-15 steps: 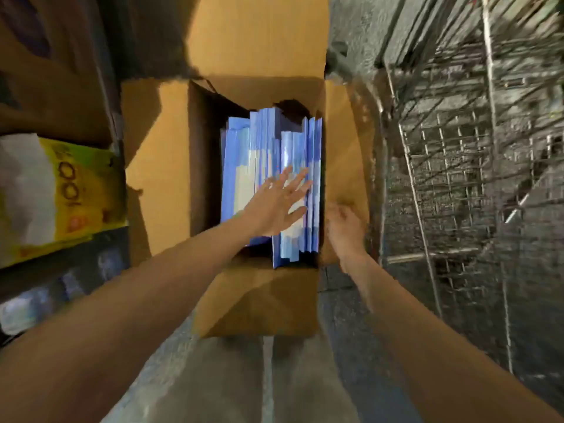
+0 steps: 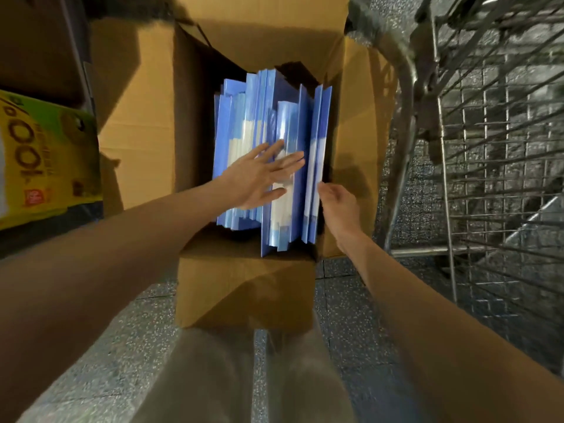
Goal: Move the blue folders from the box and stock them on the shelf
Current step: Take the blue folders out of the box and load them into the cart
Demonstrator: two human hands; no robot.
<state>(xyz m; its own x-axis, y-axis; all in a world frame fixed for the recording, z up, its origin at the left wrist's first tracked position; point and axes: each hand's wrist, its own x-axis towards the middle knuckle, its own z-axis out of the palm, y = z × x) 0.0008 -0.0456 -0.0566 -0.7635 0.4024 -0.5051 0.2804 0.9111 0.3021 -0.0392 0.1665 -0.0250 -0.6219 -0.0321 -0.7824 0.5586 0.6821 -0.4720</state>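
Note:
An open cardboard box [image 2: 244,288] stands on the floor in front of me, flaps spread. Several blue folders [image 2: 293,117] stand upright in it, packed side by side. My left hand [image 2: 259,175] lies flat with straight, spread fingers across the top edges of the middle folders. My right hand [image 2: 338,206] is at the right side of the pack, between the outermost folders and the box wall. Its thumb touches the edge of the rightmost folder, and its fingers are hidden below.
A metal wire cart [image 2: 488,148] stands close on the right. A yellow and green carton [image 2: 45,157] sits at the left on a low shelf level. Grey speckled floor [image 2: 91,361] lies below, and my legs show at the bottom.
The view has come closer to the box. My right hand has moved in against the rightmost folders. My left hand stays spread on the folder tops.

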